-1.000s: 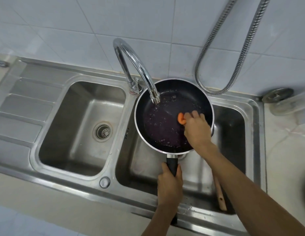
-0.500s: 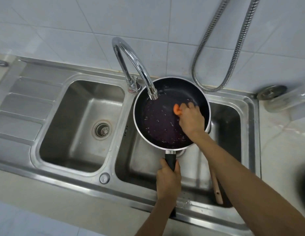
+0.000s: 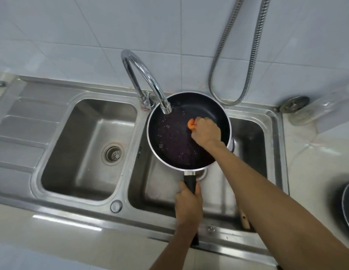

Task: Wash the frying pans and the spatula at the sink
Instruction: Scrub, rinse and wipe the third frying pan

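A black frying pan (image 3: 175, 141) with a silver rim hangs over the right sink basin (image 3: 249, 137), under the chrome tap (image 3: 148, 82). My left hand (image 3: 188, 203) grips its black handle from below. Inside the pan my right hand (image 3: 205, 130) holds an orange sponge (image 3: 190, 124) pressed to the wet bottom. A wooden spatula handle (image 3: 244, 219) lies in the right basin, mostly hidden by my right forearm. The edge of a second dark pan (image 3: 348, 207) shows on the counter at the far right.
The left basin (image 3: 88, 145) holds only its drain strainer (image 3: 113, 153). A ribbed draining board (image 3: 23, 129) lies further left. A metal shower hose (image 3: 238, 75) loops down the tiled wall. A glass jar (image 3: 317, 110) lies on the right counter.
My right hand and the sponge have shifted up and slightly left across the pan bottom. My left hand keeps hold of the handle.
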